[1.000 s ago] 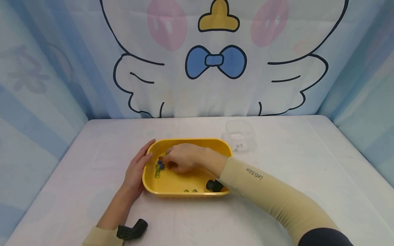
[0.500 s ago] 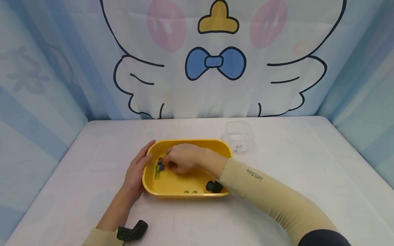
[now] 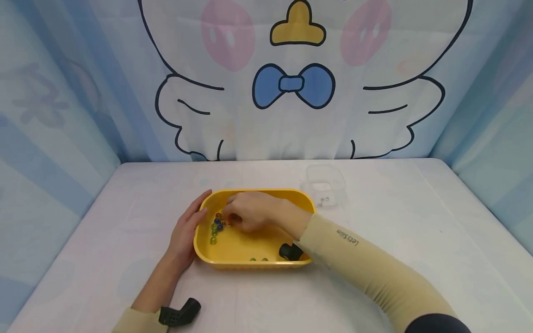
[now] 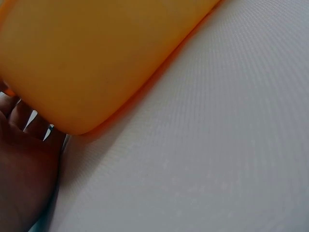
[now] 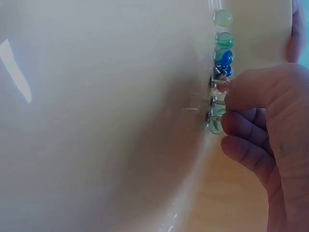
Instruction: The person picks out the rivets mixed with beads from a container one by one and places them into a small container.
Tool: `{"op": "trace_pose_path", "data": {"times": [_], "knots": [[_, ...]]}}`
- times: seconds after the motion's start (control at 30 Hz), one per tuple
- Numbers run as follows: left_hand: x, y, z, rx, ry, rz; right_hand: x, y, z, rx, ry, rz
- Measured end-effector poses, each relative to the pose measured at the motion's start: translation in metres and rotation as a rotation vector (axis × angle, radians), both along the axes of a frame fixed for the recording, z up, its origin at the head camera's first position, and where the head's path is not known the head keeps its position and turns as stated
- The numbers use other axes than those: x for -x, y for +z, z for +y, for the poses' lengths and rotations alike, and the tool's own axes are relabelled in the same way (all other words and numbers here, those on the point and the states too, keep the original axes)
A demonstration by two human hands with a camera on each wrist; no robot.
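Observation:
A yellow tray (image 3: pixel 250 264) lies on the table. My left hand (image 3: pixel 183 233) rests along its left side, fingers extended against the wall and thumb at the rim. Inside the tray, my right hand (image 3: pixel 250 212) reaches down with curled fingers beside a row of glass marbles (image 3: pixel 214 233) in green, blue and amber. In the right wrist view, small silver metal pins (image 5: pixel 217 117) lie among the marbles, right at the fingertips (image 5: pixel 231 123). Whether thumb and finger pinch one of them is too small to tell.
A clear plastic box (image 3: pixel 326 185) with a few tiny silver pieces stands behind the tray's right corner. Two green marbles (image 3: pixel 264 260) lie by the near wall. The right wrist camera (image 3: pixel 290 252) hangs over the tray's near right corner. A printed curtain (image 3: pixel 291 129) borders the table's back.
My right hand has shifted slightly back from the marbles, uncovering a little more beside them. The left hand stays at the tray's side, and the tray has not visibly moved.

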State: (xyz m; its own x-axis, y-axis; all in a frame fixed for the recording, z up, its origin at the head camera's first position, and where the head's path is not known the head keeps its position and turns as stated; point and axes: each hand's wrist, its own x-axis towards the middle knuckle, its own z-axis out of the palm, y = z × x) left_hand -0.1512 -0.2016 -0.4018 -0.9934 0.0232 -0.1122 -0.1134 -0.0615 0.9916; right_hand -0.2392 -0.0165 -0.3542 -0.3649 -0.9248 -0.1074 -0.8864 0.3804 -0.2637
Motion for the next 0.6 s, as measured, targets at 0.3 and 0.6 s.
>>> {"op": "trace_pose_path", "data": {"times": [0.3, 0.6], "knots": [[-0.0002, -0.0008, -0.0010, 0.012, 0.000, 0.011, 0.0033, 0.0037, 0.0044, 0.098, -0.027, -0.011], [0.0008, -0.0020, -0.0011, 0.009, -0.005, 0.018, 0.0049, 0.0066, 0.0084, 0.185, -0.059, -0.033]]}}
